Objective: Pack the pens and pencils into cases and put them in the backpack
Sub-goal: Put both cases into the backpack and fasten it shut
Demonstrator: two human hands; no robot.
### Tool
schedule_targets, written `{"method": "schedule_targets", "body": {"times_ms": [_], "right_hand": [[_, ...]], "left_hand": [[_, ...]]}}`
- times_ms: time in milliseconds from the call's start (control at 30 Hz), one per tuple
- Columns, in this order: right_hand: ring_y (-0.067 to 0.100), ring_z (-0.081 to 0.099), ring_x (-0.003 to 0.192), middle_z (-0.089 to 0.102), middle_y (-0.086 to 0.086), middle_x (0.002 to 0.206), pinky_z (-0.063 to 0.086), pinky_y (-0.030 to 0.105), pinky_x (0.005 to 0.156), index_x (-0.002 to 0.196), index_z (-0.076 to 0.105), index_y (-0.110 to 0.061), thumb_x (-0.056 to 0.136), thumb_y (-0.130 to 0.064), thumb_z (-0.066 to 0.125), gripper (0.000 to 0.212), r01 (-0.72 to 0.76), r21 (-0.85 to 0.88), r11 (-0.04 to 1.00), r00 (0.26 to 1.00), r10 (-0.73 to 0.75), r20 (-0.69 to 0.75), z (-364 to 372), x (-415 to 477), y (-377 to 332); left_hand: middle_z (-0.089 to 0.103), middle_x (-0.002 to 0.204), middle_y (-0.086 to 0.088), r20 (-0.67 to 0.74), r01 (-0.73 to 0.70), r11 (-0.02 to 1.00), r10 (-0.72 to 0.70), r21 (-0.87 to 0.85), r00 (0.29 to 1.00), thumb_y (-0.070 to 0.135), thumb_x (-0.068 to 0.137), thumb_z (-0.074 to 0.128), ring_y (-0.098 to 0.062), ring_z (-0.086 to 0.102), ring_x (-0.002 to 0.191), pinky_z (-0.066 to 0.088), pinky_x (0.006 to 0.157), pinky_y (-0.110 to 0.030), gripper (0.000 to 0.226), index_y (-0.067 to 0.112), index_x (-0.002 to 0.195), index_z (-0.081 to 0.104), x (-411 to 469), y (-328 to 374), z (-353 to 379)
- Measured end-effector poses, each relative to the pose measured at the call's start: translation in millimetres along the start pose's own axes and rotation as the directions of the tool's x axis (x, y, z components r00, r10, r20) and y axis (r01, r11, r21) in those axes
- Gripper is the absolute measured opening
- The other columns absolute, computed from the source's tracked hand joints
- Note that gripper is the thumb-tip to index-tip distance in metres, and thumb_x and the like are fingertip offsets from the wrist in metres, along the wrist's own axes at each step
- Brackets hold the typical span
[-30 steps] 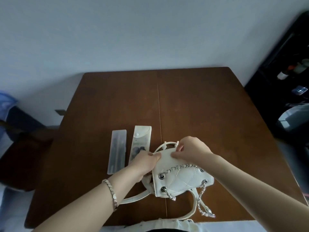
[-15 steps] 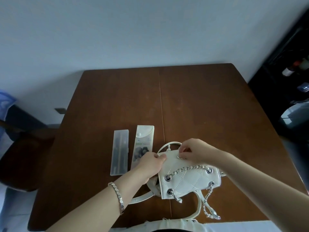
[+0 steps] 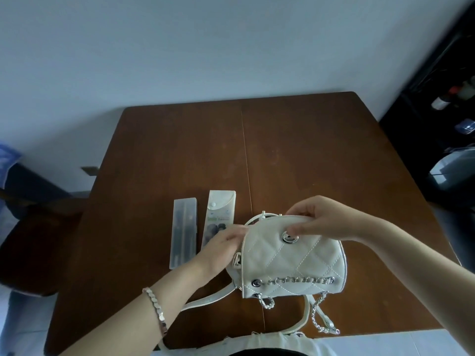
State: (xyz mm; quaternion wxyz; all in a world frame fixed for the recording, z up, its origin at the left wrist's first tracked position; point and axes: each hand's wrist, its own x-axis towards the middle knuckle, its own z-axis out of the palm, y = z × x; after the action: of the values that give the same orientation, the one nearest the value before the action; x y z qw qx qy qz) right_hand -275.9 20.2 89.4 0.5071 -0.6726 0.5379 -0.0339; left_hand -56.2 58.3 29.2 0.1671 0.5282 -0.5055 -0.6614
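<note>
Opening the small white quilted backpack [image 3: 293, 263]: right hand [image 3: 323, 222] pinches its top, blurry left hand [image 3: 221, 247] touches its side, grip unclear. Next, two pale flat cases [image 3: 183, 232] go in.

From the head view I see my right hand [image 3: 326, 222] pinching the top edge of the white quilted backpack [image 3: 295, 265] flap, thumb just above its silver snap [image 3: 289, 237]. My left hand [image 3: 221, 247], blurred, sits at the flap's left corner; I can't tell whether it grips. A bracelet [image 3: 155, 307] circles that wrist. Left of the backpack, a translucent case [image 3: 184, 232] and a white pouch case [image 3: 221, 214] lie side by side on the brown worktop [image 3: 308, 155].
</note>
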Motion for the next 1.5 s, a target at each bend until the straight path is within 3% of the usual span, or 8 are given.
{"method": "schedule_targets", "body": {"times_ms": [167, 300, 400, 633, 767, 867, 1167, 1500], "right_hand": [[0.026, 0.068, 0.088, 0.074, 0.002, 0.09, 0.053, 0.048, 0.086, 0.087, 0.074, -0.021, 0.074, -0.019, 0.076, 0.013, 0.042, 0.088, 0.995, 0.999, -0.042, -0.003, 3.1, -10.1, -8.3], [0.014, 0.067, 0.072, 0.073, -0.003, 0.076, 0.056, 0.03, 0.071, 0.072, 0.075, -0.023, 0.067, -0.012, 0.081, 0.014, 0.114, 0.162, 0.98, 0.989, -0.127, 0.071, -0.4, -21.9, -17.4], [0.015, 0.063, 0.07, 0.071, 0.004, 0.077, 0.052, 0.029, 0.068, 0.071, 0.073, -0.025, 0.068, -0.013, 0.08, 0.015, 0.157, 0.133, 0.979, 0.96, -0.183, 0.211, 5.7, -32.0, -19.4], [0.0, 0.064, 0.085, 0.071, -0.015, 0.09, 0.05, 0.021, 0.086, 0.088, 0.072, -0.031, 0.078, -0.061, 0.054, 0.036, -0.006, -0.247, 0.969, 0.863, 0.13, 0.488, 19.6, -46.2, -5.0], [-0.006, 0.054, 0.049, 0.066, -0.01, 0.072, 0.044, 0.007, 0.05, 0.083, 0.069, -0.023, 0.09, -0.039, 0.052, 0.024, -0.017, -0.193, 0.981, 0.997, 0.032, 0.075, 1.3, -12.2, -8.8], [0.0, 0.061, 0.067, 0.069, -0.002, 0.088, 0.047, 0.015, 0.061, 0.094, 0.07, -0.016, 0.092, -0.037, 0.051, 0.028, -0.109, -0.282, 0.953, 0.973, 0.044, -0.228, -8.4, 31.8, -6.4], [0.016, 0.042, 0.046, 0.057, 0.002, 0.061, 0.033, 0.025, 0.049, 0.062, 0.051, -0.015, 0.073, -0.058, 0.065, 0.046, -0.246, -0.443, 0.862, 0.942, 0.32, 0.1, 19.1, 65.4, -9.3], [0.019, 0.054, 0.069, 0.059, 0.003, 0.081, 0.042, 0.029, 0.06, 0.099, 0.049, -0.016, 0.071, -0.041, 0.074, 0.045, -0.071, -0.145, 0.987, 0.965, 0.032, -0.259, 31.8, 30.5, 1.9]], "left_hand": [[0.066, 0.114, 0.011, 0.006, -0.107, 0.509, 0.196, 0.854, 0.981, 0.022, 0.091, 0.052, -0.013, 0.06, 0.11, 0.045, 0.102, -0.034, 0.022, 0.031, 0.11, 0.058, 9.8, -5.0, 2.6], [0.058, 0.066, 0.001, -0.16, -0.094, 0.691, 0.294, 0.717, 0.942, 0.024, 0.092, 0.05, -0.02, 0.058, 0.072, 0.043, 0.065, -0.032, 0.024, 0.014, 0.07, 0.053, 20.0, 14.9, 1.3], [0.054, 0.062, 0.004, -0.325, -0.005, 0.828, 0.226, 0.561, 0.918, 0.026, 0.09, 0.053, -0.019, 0.054, 0.064, 0.036, 0.055, -0.029, 0.018, 0.009, 0.084, 0.055, 34.1, 30.4, -8.6], [0.058, 0.068, 0.001, -0.29, -0.01, 0.629, 0.373, 0.777, 0.881, 0.025, 0.095, 0.046, -0.016, 0.05, 0.057, 0.036, 0.05, -0.028, 0.011, 0.018, 0.102, 0.043, 36.6, 31.1, -6.4], [0.07, 0.093, -0.005, -0.138, -0.079, 0.484, 0.398, 0.872, 0.907, 0.026, 0.096, 0.045, -0.019, 0.062, 0.082, 0.035, 0.064, -0.024, 0.024, 0.019, 0.117, 0.055, 26.8, 27.0, 2.7], [0.068, 0.087, 0.0, -0.142, -0.08, 0.541, 0.357, 0.837, 0.923, 0.026, 0.094, 0.048, -0.012, 0.053, 0.072, 0.033, 0.056, -0.021, 0.023, 0.017, 0.113, 0.058, 23.6, 27.1, -0.7], [0.069, 0.092, -0.006, -0.053, -0.12, 0.474, 0.336, 0.872, 0.94, 0.021, 0.086, 0.054, -0.019, 0.061, 0.083, 0.033, 0.064, -0.022, 0.022, 0.014, 0.104, 0.065, 11.8, 23.1, 3.6], [0.056, 0.125, -0.001, 0.006, -0.103, 0.322, 0.287, 0.941, 0.958, 0.032, 0.09, 0.049, -0.022, 0.054, 0.11, 0.05, 0.087, -0.033, 0.037, 0.023, 0.125, 0.058, 16.1, 25.4, 14.9]]}}
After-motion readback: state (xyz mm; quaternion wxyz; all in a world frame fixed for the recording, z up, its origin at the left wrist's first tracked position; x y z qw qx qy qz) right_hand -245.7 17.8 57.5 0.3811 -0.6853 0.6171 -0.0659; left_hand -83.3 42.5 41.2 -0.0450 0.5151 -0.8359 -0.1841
